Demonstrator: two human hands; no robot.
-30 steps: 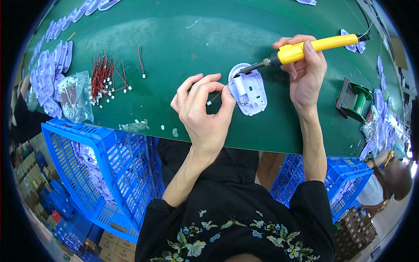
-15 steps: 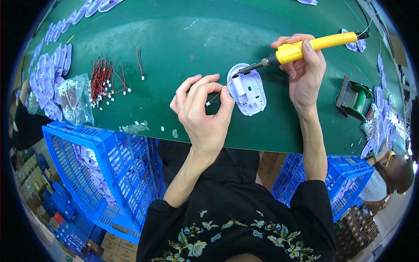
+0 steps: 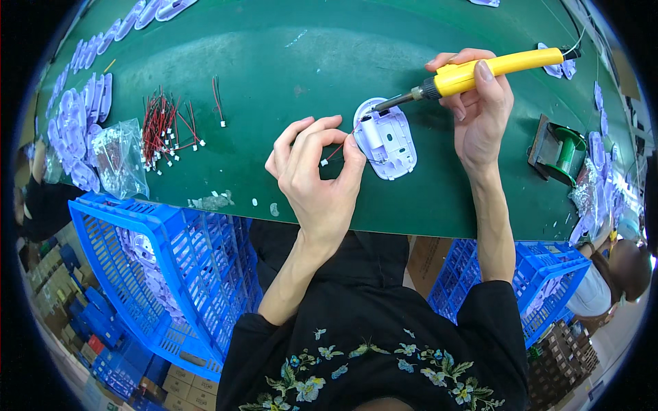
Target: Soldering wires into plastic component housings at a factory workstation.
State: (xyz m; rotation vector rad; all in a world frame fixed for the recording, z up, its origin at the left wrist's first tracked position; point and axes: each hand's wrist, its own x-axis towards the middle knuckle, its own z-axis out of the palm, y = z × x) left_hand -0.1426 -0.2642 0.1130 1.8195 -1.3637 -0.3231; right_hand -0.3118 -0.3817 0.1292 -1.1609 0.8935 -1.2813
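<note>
My right hand (image 3: pixel 484 103) grips a yellow soldering iron (image 3: pixel 473 77) like a pen. Its metal tip points left and down at the upper end of a pale lilac plastic housing (image 3: pixel 397 140), which lies on the green table with its ribbed inside up. At the housing's left edge, my left hand (image 3: pixel 312 164) is closed in a pinch of thumb and fingers on a thin red wire (image 3: pixel 334 153). A small white connector hangs from the wire below the fingers. Where the tip meets the housing, the exact contact is too small to make out.
Left on the table lie red-and-black wires (image 3: pixel 163 130), a plastic bag of small parts (image 3: pixel 120 159) and stacked lilac housings (image 3: pixel 70 130). A green solder spool (image 3: pixel 567 156) stands at right. Blue crates (image 3: pixel 154 274) sit below the table edge. Another person (image 3: pixel 596 284) is at far right.
The iron's tip has shifted slightly left and up over the housing. The housing and my left hand have moved a little left; both grips stay the same.
</note>
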